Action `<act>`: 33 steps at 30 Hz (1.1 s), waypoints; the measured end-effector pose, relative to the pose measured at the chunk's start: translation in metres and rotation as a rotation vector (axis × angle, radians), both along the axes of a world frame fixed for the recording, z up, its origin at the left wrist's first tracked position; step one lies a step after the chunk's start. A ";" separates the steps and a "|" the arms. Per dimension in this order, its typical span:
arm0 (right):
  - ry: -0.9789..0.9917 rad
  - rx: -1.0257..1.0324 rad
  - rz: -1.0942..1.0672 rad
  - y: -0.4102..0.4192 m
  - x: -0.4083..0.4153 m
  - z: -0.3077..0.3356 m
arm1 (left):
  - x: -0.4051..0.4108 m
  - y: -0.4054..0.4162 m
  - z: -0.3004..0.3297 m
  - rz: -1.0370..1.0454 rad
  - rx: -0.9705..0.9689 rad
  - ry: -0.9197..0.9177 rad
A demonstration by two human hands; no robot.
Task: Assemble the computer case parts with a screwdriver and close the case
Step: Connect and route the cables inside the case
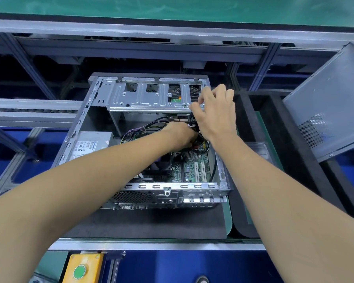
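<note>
— Case position, please.

— Computer case (119, 127) is found lying on its side, open face up, on a dark mat (151, 223) laid on the counter (157, 245). Its rear panel is turned toward the camera. The detached side panel (327, 103) is seen leaning upright, well apart to the right. No screwdriver is seen.

— Right hand?

— Right hand (215, 113) is placed at the right end of the silver drive cage (151, 97). The fingers (202, 94) are curled narrowly, the tips pressed against the cage edge. Black cables (193, 119) pass just beneath the palm; whether they are gripped cannot be told.

— Left hand?

— Left hand (180, 133) is reached down into the case, below the cage and beside the right hand. Its fingers are hidden among the wiring, so their opening cannot be told. A white cable tie (190, 125) is noted at the knuckles.

— Interior?

— Green motherboard (194, 168) is visible near the rear wall, with a black fan (161, 162) beside it. The power supply (90, 144) is set in the left corner.

— Foreground?

— Yellow box with a green button (80, 271) is recorded below the counter edge.
</note>
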State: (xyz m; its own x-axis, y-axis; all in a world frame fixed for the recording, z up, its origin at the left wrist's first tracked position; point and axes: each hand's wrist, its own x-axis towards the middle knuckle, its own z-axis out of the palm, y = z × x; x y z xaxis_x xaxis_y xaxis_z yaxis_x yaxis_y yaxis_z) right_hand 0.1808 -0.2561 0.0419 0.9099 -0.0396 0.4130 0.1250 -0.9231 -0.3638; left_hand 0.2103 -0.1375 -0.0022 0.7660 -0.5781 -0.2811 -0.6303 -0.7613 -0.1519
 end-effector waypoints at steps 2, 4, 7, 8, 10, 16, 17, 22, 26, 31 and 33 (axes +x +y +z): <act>0.003 -0.010 -0.004 0.000 0.000 0.000 | 0.000 0.000 0.000 -0.022 0.019 -0.010; 0.000 -0.017 -0.008 0.001 0.000 0.000 | -0.003 -0.001 0.001 -0.066 0.004 -0.057; -0.010 -0.017 -0.008 0.001 0.001 -0.001 | -0.009 -0.003 0.005 -0.143 0.007 -0.101; -0.011 -0.018 -0.005 0.001 0.002 -0.001 | -0.010 -0.004 0.007 -0.150 0.010 -0.106; -0.014 -0.032 -0.007 0.001 0.002 -0.001 | -0.010 -0.007 0.010 -0.153 0.043 -0.113; -0.014 -0.065 -0.008 0.002 0.002 -0.002 | -0.011 -0.021 0.006 -0.132 0.234 -0.105; -0.015 -0.070 -0.006 0.002 0.002 -0.001 | -0.012 -0.021 0.004 -0.126 0.225 -0.122; -0.023 -0.040 0.012 0.002 0.000 -0.001 | -0.020 -0.023 -0.011 -0.146 0.165 -0.287; -0.018 -0.053 0.012 0.002 0.000 -0.001 | -0.021 -0.030 -0.018 -0.100 0.128 -0.294; 0.003 -0.075 0.009 0.002 -0.002 0.002 | -0.024 -0.039 -0.031 -0.146 0.200 -0.328; 0.020 -0.089 0.017 0.002 -0.002 0.004 | -0.024 -0.040 -0.031 -0.130 0.202 -0.337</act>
